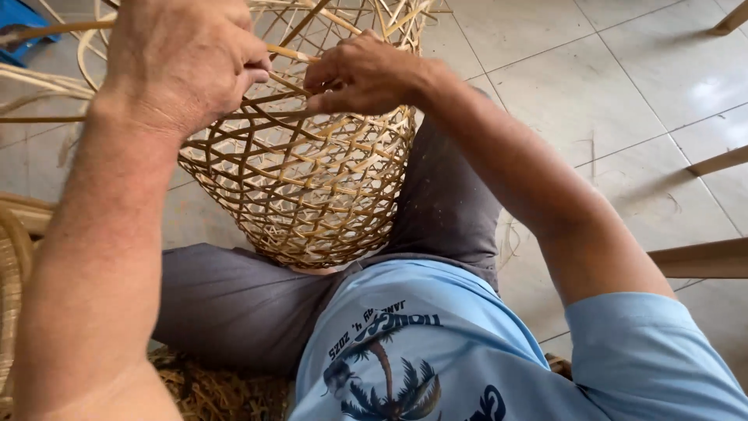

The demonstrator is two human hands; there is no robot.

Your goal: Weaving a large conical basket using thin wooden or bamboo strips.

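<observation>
Sitting on pale tiled floor [623,86], both hands w/ woven basket [312,187].

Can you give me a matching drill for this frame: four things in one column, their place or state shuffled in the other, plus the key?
Things
1. open-weave bamboo basket
2. left hand
3. right hand
4. blue plastic object

Places or states
A. top left corner, on the tiled floor
B. resting between the grey-trousered legs
C. fingers pinching a thin bamboo strip at the rim, right of the other hand
D. large and close to the camera, closed over the basket's rim

Pairs: 1-B, 2-D, 3-C, 4-A
</observation>
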